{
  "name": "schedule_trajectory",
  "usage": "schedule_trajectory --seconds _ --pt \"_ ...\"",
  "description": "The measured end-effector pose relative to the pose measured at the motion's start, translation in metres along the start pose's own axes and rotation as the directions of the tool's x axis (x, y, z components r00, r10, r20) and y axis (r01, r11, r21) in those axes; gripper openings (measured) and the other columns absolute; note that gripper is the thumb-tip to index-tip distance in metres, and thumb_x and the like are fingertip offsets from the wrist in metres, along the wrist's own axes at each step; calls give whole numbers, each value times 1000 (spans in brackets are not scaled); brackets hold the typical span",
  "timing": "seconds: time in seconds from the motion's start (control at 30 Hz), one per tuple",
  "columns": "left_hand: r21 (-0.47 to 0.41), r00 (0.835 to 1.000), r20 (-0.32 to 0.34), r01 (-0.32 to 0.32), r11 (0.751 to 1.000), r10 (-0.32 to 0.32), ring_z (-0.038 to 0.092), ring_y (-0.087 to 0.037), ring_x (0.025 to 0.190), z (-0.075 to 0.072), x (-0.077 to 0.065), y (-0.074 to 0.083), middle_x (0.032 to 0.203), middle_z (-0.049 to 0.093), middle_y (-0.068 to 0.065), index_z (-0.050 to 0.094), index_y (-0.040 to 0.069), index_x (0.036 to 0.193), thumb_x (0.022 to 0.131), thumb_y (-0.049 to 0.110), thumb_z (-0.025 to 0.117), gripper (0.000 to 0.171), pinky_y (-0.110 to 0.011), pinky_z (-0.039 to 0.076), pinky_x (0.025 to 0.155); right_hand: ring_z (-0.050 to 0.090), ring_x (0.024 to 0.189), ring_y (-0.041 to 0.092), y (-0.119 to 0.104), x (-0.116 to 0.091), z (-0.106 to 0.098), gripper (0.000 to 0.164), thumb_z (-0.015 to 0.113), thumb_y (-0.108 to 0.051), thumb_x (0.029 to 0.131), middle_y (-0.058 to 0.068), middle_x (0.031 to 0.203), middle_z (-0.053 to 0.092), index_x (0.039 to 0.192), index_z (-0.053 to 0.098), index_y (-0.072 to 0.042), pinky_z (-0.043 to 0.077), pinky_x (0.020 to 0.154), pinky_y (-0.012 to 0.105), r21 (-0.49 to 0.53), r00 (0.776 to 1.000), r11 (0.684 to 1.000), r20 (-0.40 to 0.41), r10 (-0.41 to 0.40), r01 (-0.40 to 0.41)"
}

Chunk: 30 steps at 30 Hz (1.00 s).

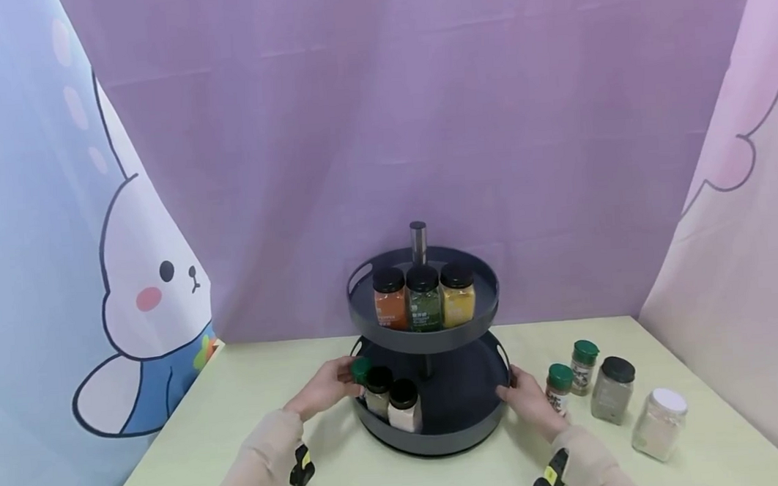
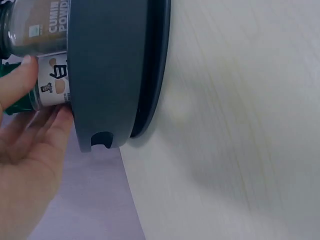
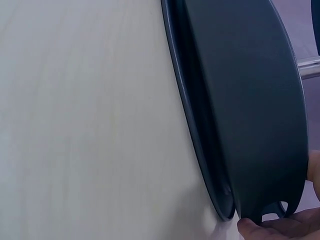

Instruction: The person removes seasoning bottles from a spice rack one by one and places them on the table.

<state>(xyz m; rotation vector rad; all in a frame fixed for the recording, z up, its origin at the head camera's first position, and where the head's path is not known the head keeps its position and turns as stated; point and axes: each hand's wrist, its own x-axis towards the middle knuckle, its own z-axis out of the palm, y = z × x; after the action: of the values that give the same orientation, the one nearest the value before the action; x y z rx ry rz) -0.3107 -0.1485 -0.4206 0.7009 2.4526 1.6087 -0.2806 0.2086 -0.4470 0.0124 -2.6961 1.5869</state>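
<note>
Left hand (image 1: 325, 388) grips 1 green-capped jar (image 1: 360, 369) beside 2 black-capped jars (image 1: 404, 411) — right hand (image 1: 531, 403) grips the lower tray (image 1: 464, 393).

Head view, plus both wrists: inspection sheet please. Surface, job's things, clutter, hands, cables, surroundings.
Surface: pale table, light wood-like grain.
Job's things: two-tier stand; upper tray bears three black-lidded jars; lower tray has two black-lidded containers. On the table to the right: two green-capped bottles, a black-lidded grey jar, a white-lidded jar.
Clutter: nothing seen.
Left hand: holds a green-lidded shaker at the lower tray's left side.
Right hand: grips the lower tray's right rim.
Cables: nothing seen.
Surroundings: purple backdrop, rabbit-print curtain left.
</note>
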Motion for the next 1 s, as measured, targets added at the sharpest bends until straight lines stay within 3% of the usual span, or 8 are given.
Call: schedule_trajectory --seconds 0.2,0.53,0.8,1.0 --pt "22 1000 16 -18 1000 17 63 -24 92 0 1 -3 102 66 -21 52 -8 120 83 -3 60 39 -43 54 83 27 125 50 0 -3 1 59 46 -1 90 45 137 25 135 16 23 30 104 60 25 1000 1000 10 -11 11" --pt "57 1000 -4 -4 998 5 64 -22 87 -4 5 2 98 67 -18 55 -6 115 82 -3 61 33 -42 56 79 27 125 50 -3 -2 1 59 46 -1 90 45 137 25 135 16 23 29 104 60 0 1000 1000 12 -7 7" --pt "51 994 -101 57 997 -52 60 -28 101 -18 8 23 112 64 -20 53 -4 123 84 2 63 41 -46 52 89 27 125 51 -2 -4 -1 58 46 0 91 45 137 24 135 15 23 30 104 59 2 1000 1000 19 -5 5" --pt "52 986 -154 70 996 -61 60 -27 101 -37 5 35 112 65 -18 54 1 124 84 6 64 41 -50 50 90 29 124 51 -2 -1 0 58 47 0 90 45 136 27 134 18 24 31 103 59 -12 1000 1000 12 -7 7"
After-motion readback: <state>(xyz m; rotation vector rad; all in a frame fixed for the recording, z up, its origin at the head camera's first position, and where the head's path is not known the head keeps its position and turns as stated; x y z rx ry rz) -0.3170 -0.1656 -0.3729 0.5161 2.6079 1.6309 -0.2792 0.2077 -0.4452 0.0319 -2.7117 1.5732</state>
